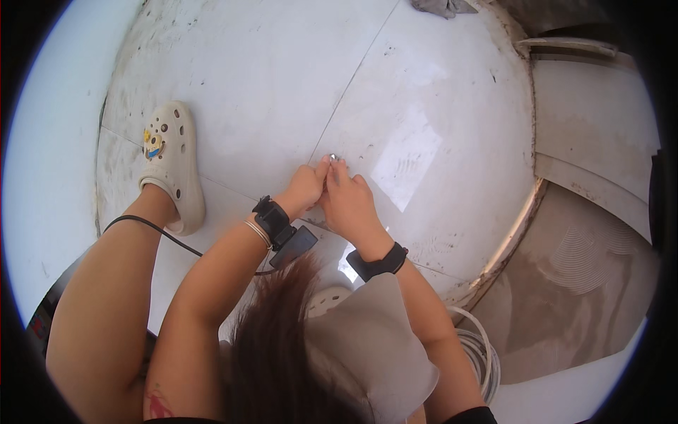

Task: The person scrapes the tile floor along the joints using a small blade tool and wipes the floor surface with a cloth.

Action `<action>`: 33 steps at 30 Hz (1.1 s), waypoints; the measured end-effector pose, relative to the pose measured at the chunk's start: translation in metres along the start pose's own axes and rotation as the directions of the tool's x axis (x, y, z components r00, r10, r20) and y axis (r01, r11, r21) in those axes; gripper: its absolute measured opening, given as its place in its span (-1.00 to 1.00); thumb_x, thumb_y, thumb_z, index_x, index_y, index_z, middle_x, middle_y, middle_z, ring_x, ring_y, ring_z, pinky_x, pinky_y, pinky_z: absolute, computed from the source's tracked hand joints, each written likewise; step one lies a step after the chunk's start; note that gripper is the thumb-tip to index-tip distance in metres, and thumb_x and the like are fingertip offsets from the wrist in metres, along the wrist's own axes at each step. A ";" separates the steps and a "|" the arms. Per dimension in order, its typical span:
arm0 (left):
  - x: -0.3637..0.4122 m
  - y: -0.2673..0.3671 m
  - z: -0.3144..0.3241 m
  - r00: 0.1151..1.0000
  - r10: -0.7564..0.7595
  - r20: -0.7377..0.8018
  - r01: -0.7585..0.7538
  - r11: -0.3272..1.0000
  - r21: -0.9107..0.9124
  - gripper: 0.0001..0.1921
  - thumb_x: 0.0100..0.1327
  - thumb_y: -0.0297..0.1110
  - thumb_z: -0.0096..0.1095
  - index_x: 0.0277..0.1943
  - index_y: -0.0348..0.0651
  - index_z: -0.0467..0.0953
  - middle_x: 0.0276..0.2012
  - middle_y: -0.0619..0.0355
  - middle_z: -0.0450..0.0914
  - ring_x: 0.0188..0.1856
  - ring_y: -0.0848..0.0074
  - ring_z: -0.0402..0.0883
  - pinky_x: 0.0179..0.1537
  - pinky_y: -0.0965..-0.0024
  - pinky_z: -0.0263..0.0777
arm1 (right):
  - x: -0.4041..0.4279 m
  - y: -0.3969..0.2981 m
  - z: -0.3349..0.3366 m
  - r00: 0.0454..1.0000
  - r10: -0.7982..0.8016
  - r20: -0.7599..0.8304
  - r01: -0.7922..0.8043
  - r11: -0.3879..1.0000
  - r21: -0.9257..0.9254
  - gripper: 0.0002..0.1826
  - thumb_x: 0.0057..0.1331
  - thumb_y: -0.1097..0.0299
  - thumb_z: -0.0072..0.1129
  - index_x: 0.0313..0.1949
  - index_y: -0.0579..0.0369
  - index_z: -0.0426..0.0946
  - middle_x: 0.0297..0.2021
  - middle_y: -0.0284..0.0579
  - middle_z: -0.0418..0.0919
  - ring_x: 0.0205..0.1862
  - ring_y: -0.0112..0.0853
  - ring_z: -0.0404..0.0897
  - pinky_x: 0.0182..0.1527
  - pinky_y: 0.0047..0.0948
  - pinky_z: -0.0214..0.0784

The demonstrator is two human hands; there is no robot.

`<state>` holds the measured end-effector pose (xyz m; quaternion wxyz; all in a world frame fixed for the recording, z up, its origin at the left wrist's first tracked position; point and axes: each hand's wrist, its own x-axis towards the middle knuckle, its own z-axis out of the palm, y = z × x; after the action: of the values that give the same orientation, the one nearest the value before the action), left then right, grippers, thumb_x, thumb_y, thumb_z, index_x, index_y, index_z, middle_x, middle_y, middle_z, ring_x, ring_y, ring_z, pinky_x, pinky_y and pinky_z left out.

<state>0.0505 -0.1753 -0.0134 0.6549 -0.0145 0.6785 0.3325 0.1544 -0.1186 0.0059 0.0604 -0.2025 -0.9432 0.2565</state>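
Observation:
Close together over the pale floor tiles (pixel 265 95), my left hand (pixel 305 186) and my right hand (pixel 349 204) hold a small shiny metal piece (pixel 333 157) between the fingertips. Only its bright tip shows; the fingers hide the rest, so its kind cannot be told. A tile joint runs up from just beyond the fingertips. Each wrist wears a black strap, and a dark box-shaped device (pixel 294 247) sits by the left wrist.
A cream clog (pixel 172 164) is on my foot at the left, with a black cable (pixel 183 245) across the leg. Coiled pale hose or cable (pixel 490 360) lies at the lower right, near a ledge edge (pixel 511 238) and combed mortar (pixel 577 262). Grey cloth (pixel 445 6) lies at the top.

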 end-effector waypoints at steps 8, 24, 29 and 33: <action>0.022 0.029 -0.012 0.999 0.001 0.039 0.001 0.998 -0.058 -0.50 0.24 0.06 -0.25 -0.50 -0.25 0.40 -0.76 0.22 0.25 -0.80 0.62 0.09 -0.80 0.51 -0.10 | 0.033 0.009 -0.010 0.981 0.109 0.160 -0.113 0.993 0.017 -0.46 -0.06 0.37 0.10 -0.09 0.49 0.30 -0.17 0.14 0.34 -0.22 -0.20 0.44 -0.30 -0.45 0.22; 0.020 0.024 0.013 0.996 0.015 0.084 -0.016 1.000 0.012 -0.48 0.24 0.07 -0.29 -0.55 -0.23 0.35 -0.76 0.22 0.25 -0.80 0.61 0.12 -0.79 0.50 -0.07 | 0.011 0.022 -0.017 0.991 0.119 0.064 -0.122 0.991 0.048 -0.57 -0.04 0.36 0.11 -0.21 0.44 0.36 -0.24 0.06 0.35 -0.52 -0.22 0.40 -0.46 -0.40 0.27; -0.004 -0.036 0.025 0.993 0.118 -0.029 -0.111 0.979 0.168 -0.44 0.24 0.07 -0.25 -0.63 -0.28 0.36 -0.74 0.16 0.32 -0.80 0.59 0.18 -0.80 0.50 -0.02 | -0.041 -0.004 -0.007 0.969 0.105 0.224 -0.111 0.994 0.015 -0.43 -0.04 0.34 0.11 -0.07 0.51 0.26 -0.16 0.27 0.34 -0.42 -0.20 0.46 -0.43 -0.42 0.28; 0.001 -0.010 0.020 0.997 -0.001 0.082 0.000 1.000 0.014 -0.44 0.24 0.05 -0.23 -0.63 -0.29 0.37 -0.77 0.17 0.30 -0.81 0.58 0.16 -0.80 0.50 -0.03 | -0.031 0.002 -0.008 0.989 0.112 0.100 -0.110 0.994 -0.020 -0.46 -0.04 0.34 0.11 -0.10 0.49 0.29 -0.17 0.20 0.35 -0.38 -0.20 0.47 -0.43 -0.42 0.28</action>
<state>0.0725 -0.1737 -0.0168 0.6823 0.0036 0.6533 0.3282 0.1848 -0.1256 0.0113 -0.0033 -0.2418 -0.9340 0.2628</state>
